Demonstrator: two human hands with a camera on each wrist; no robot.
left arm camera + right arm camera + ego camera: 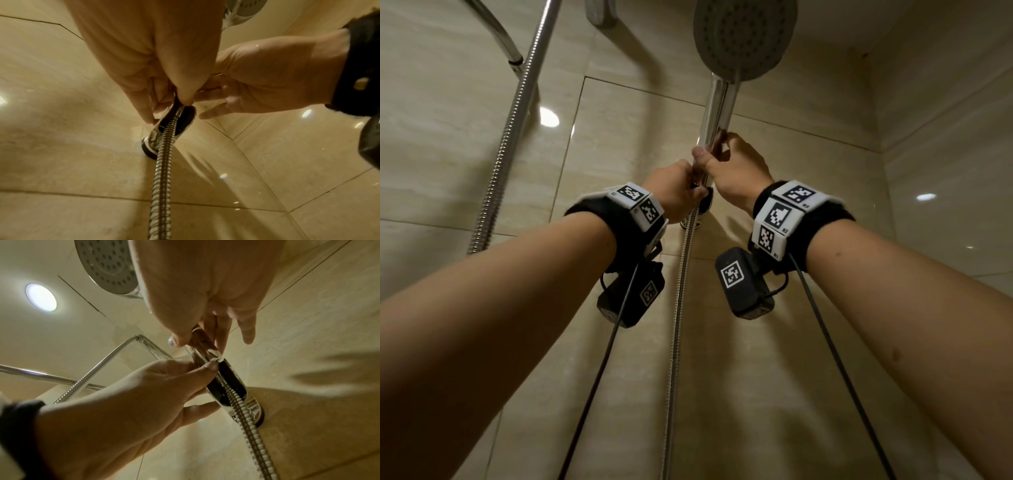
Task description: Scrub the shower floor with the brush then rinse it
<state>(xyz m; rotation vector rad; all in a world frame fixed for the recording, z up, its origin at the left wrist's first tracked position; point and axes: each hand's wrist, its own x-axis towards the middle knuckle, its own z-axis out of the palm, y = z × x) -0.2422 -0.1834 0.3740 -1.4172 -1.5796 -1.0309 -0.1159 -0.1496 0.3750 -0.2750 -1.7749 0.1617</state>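
At the far left of the head view a ribbed metal hose (506,137) ran up the beige tiled wall (619,113) beside a curved chrome pipe (496,31). Next came the left hand (674,192), raised to the wall-mounted chrome holder (702,205); its thumb and fingers were pinched at the top of the holder, where the base of the shower handle meets it, and the left wrist view showed the thumb tip pressed on the holder's upper edge with a finger touching its far side. A second ribbed shower hose (678,308) hung straight down from the holder between the two forearms. Just to the right and slightly higher, the right hand (739,168) gripped the chrome handle of the handheld shower head (744,37), thumb on one side and fingers curled behind it; the little finger stuck out free in the right wrist view. The shower head itself stood upright above both hands, its grey nozzle face turned toward the camera, its handle seated in the holder as far as could be told. Both wrists wore black bands carrying white marker blocks (784,212), with dark cables hanging down. A round ceiling light (41,297) glowed in the right wrist view. The brush and the shower floor were out of sight.
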